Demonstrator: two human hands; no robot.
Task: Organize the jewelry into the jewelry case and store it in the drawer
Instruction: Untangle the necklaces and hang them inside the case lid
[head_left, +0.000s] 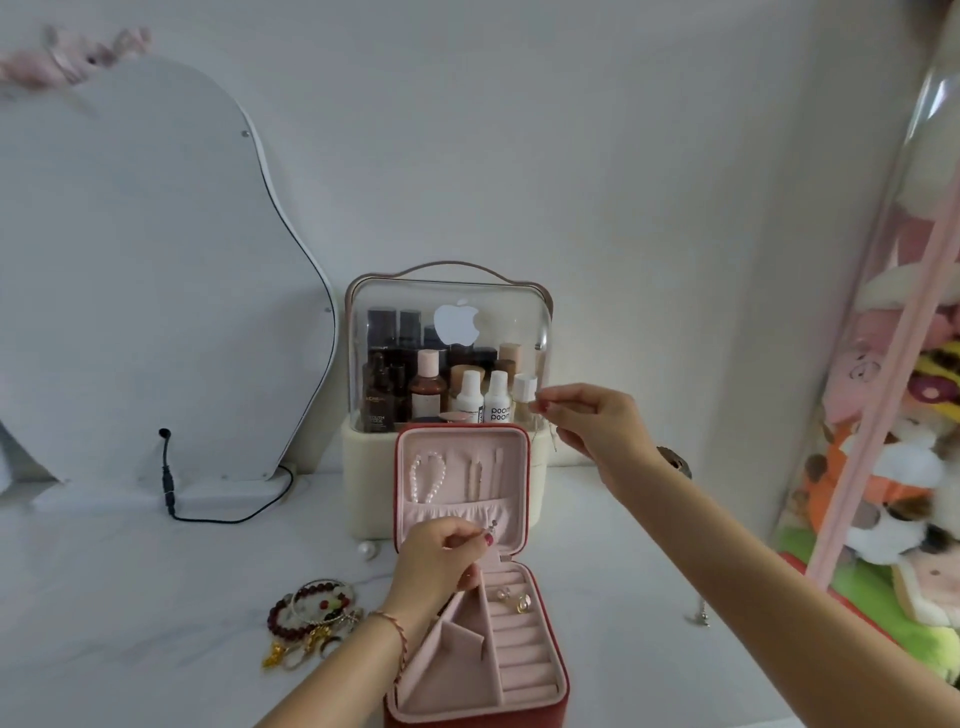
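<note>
The jewelry case (470, 571) is standing open at the lower centre of the frame on the white worktop (130, 571), its lid upright and already carrying a pearl bracelet (428, 475) on the hooks at upper left of the lid, while a couple of rings (514, 600) are sitting in the ring rolls of the base. A thin chain (553, 434), hard to make out, seems to be hanging from the right hand (587, 421), and its lower end with a small pendant (492, 531) is being pinched by the left hand (447, 551) in front of the lid's pocket, so a necklace is probably being hung or tucked in now. Still waiting is the heap of bead bracelets (311, 618) lying on the worktop at lower left, beside the case and apart from it, along with a small piece (702, 616) at lower right. Closing the case and putting it away are also left; no drawer is showing. Both hands are closing fingertip to thumb on the chain, the right one raised at centre right with the forearm reaching in from the lower right corner, the left one lower, wrist over the base. Behind the case a clear cosmetics box (449, 353) is standing against the wall.
</note>
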